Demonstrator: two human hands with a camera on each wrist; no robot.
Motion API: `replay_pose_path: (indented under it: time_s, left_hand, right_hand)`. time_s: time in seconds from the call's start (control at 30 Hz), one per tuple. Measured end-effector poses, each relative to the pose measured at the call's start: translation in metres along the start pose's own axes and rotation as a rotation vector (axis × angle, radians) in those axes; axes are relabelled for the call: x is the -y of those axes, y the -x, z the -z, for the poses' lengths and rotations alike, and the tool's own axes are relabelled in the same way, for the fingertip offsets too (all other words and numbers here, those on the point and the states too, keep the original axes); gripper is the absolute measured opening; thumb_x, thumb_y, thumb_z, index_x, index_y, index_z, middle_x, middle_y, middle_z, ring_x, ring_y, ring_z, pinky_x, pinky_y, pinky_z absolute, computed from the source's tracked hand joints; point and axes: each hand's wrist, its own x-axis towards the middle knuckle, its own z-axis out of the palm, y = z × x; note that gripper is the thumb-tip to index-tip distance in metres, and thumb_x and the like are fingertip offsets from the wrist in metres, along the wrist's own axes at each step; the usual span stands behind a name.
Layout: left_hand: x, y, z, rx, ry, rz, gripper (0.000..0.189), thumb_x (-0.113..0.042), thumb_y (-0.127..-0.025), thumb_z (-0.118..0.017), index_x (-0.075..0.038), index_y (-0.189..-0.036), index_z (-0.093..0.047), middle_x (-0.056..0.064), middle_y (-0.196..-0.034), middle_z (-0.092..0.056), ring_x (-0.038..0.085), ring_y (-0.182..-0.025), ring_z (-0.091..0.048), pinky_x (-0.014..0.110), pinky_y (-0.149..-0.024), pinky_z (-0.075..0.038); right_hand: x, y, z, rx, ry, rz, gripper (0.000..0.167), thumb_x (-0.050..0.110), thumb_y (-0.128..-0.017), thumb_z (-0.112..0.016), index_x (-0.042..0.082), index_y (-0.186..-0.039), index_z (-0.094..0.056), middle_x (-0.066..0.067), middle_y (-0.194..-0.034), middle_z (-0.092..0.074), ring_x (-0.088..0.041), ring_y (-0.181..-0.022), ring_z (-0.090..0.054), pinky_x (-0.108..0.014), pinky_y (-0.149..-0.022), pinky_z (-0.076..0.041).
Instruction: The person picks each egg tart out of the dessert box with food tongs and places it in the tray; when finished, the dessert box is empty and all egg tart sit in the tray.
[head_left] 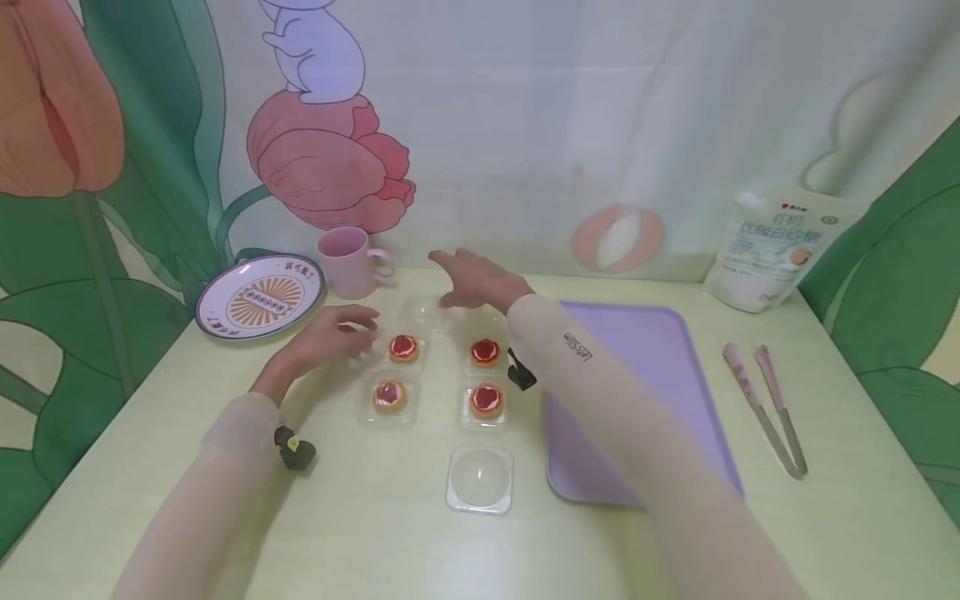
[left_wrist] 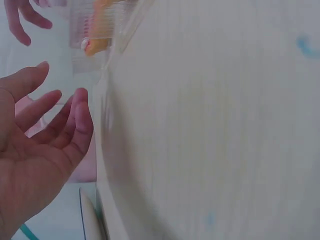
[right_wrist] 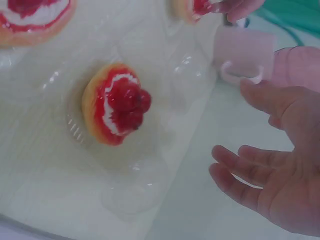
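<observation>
Several small tarts with red topping and white cream sit in clear plastic boxes in two columns, among them the back-left tart (head_left: pixel 403 347), front-left tart (head_left: pixel 388 397) and front-right tart (head_left: pixel 486 401). The back-right tart (right_wrist: pixel 116 105) shows red berries in the right wrist view. My left hand (head_left: pixel 330 337) hovers left of the back-left box, fingers loosely bent and holding nothing; the same hand (left_wrist: pixel 50 135) shows a bare palm. My right hand (head_left: pixel 478 279) is above the far boxes, near a raised clear lid (head_left: pixel 422 314); its fingers (right_wrist: pixel 240 182) are apart and grip nothing.
A separate clear lid (head_left: pixel 480 479) lies at the front. Right of the boxes is a purple tray (head_left: pixel 637 333), partly under my right arm, then tongs (head_left: pixel 780 425) and a white pouch (head_left: pixel 780 242). A pink mug (head_left: pixel 345 262) and patterned plate (head_left: pixel 262 296) stand at back left.
</observation>
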Motion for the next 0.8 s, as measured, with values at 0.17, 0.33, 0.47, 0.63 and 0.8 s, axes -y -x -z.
replay_pose_path:
  time_s: [0.17, 0.33, 0.47, 0.63, 0.8]
  left_hand:
    - [-0.003, 0.019, 0.011, -0.024, -0.047, 0.015, 0.048, -0.018, -0.1, -0.059, 0.007, -0.14, -0.05, 0.028, -0.128, -0.06, 0.033, -0.101, -0.067, 0.033, -0.079, -0.058]
    - [-0.007, 0.04, 0.014, 0.112, -0.127, 0.075, 0.051, -0.027, -0.098, -0.063, 0.002, -0.139, -0.053, 0.019, -0.114, -0.068, 0.024, -0.091, -0.066, 0.033, -0.081, -0.056]
    - [-0.007, 0.052, 0.01, 0.231, -0.159, 0.098, 0.06, -0.035, -0.095, -0.067, 0.0, -0.142, -0.05, 0.014, -0.113, -0.069, 0.021, -0.093, -0.064, 0.034, -0.084, -0.055]
    - [-0.007, 0.059, 0.002, 0.282, -0.153, 0.067, 0.07, -0.028, -0.087, -0.077, 0.0, -0.144, -0.046, 0.011, -0.112, -0.067, 0.02, -0.098, -0.062, 0.032, -0.086, -0.052]
    - [-0.01, 0.059, -0.008, 0.293, -0.191, 0.013, 0.08, -0.024, -0.079, -0.085, 0.001, -0.143, -0.045, 0.009, -0.103, -0.065, 0.021, -0.094, -0.058, 0.032, -0.085, -0.049]
  right_hand:
    - [0.012, 0.025, 0.011, -0.094, -0.056, 0.033, 0.075, 0.033, -0.095, -0.067, 0.016, -0.157, -0.029, -0.013, -0.153, -0.044, -0.03, -0.141, -0.043, -0.046, -0.113, -0.041]
    - [0.034, 0.054, 0.005, -0.09, -0.117, 0.106, 0.07, 0.029, -0.092, -0.073, 0.015, -0.151, -0.039, -0.012, -0.138, -0.06, -0.025, -0.126, -0.058, -0.04, -0.102, -0.05]
    - [0.05, 0.071, -0.015, -0.002, -0.11, 0.174, 0.07, 0.03, -0.088, -0.077, 0.016, -0.148, -0.043, -0.009, -0.132, -0.064, -0.023, -0.117, -0.063, -0.038, -0.095, -0.053]
    - [0.065, 0.078, -0.043, 0.088, -0.039, 0.215, 0.075, 0.036, -0.085, -0.079, 0.017, -0.148, -0.044, -0.004, -0.14, -0.06, -0.023, -0.119, -0.06, -0.039, -0.097, -0.052]
    - [0.074, 0.079, -0.062, 0.097, 0.0, 0.218, 0.08, 0.036, -0.081, -0.083, 0.017, -0.149, -0.043, -0.004, -0.137, -0.061, -0.022, -0.121, -0.059, -0.038, -0.099, -0.05]
